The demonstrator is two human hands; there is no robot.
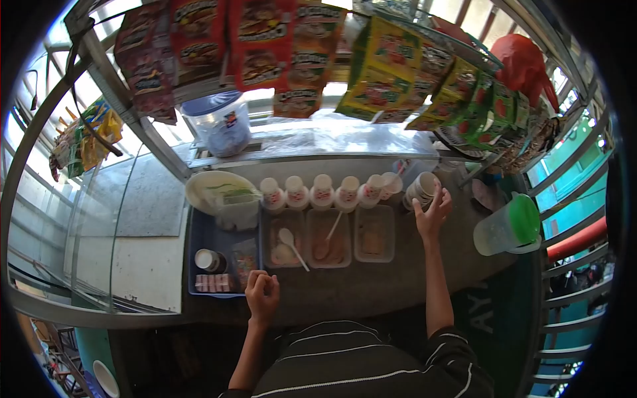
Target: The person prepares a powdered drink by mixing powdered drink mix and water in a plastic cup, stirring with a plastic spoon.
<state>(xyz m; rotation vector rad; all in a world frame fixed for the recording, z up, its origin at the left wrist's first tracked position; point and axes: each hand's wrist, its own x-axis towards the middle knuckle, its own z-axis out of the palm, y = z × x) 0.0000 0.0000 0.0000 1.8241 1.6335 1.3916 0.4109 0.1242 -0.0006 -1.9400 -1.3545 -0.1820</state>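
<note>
My right hand point(432, 211) grips a short stack of paper cups point(418, 190) at the right end of the counter, thumb on the near side and fingers round the far side. My left hand point(263, 293) is curled closed by the near right corner of a blue tray point(225, 292), with nothing visible in it. Several white cups with red print point(322, 191) stand in a row. In front are three clear plastic tubs: one with a white spoon point(288, 240) over pale contents, one of brown powder point(330, 255) with a spoon in it, and one of tan contents point(373, 242).
A white bowl with green marks point(219, 191) overlaps the tray's back. A small dark jar point(210, 261) and pink packets point(213, 283) lie in the tray. At right stands a green-lidded pitcher point(501, 229). Sachet strips point(265, 46) and a clear tub point(219, 126) are above.
</note>
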